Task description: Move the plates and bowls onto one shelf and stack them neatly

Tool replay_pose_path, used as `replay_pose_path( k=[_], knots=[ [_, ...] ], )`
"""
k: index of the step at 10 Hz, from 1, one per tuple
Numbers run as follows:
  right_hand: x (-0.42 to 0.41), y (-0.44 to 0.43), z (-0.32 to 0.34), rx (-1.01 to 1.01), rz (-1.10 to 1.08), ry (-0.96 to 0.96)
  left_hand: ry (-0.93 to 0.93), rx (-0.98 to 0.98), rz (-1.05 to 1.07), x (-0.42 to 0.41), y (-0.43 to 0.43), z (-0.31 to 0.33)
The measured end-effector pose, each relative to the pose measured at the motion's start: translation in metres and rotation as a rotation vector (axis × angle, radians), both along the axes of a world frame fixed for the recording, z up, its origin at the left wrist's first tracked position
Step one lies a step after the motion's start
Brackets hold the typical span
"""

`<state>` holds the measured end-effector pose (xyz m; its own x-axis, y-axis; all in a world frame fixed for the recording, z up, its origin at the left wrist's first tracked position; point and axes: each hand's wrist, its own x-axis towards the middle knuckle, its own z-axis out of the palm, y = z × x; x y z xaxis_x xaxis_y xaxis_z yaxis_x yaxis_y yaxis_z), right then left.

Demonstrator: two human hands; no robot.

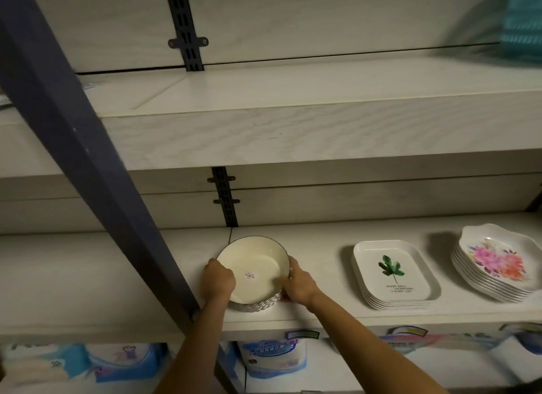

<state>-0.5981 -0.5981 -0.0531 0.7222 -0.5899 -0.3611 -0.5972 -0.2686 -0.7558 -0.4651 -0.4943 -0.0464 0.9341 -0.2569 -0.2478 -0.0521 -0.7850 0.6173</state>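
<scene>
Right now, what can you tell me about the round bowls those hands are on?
The stack of round bowls sits upright near the front edge of the shelf. The top bowl is cream inside, with a thin dark rim and a small sticker; it looks ceramic. Edges of several more show beneath. The left hand and right hand grip opposite sides.

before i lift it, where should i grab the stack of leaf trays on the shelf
Probably under the bottom tray's rim on the left and right sides of the leaf tray stack, both at once, reaching in from the shelf front. It lies flat near the front edge, with bare gaps toward the bowl stack and the floral plates, so fingers should fit beside it.
</scene>
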Motion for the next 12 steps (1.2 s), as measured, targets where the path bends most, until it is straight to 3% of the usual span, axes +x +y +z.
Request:
replay_pose_path(
  k=[4,8,10,12],
  knots=[
    [-0.054,-0.041,-0.006,0.059,-0.156,-0.007,0.015,-0.081,-0.285,-0.025,-0.018,0.0],
    [-0.069,-0.047,-0.007,-0.042,-0.248,0.001,-0.038,-0.135,-0.352,-0.048,-0.022,0.004],
    [-0.074,-0.044,-0.001,-0.046,-0.208,0.04,-0.059,-0.03,-0.359,-0.042,-0.026,-0.004],
    [-0.127,-0.038,0.031,-0.095,-0.095,-0.022,-0.226,-0.106,-0.336,-0.052,-0.031,0.002]
  ],
)
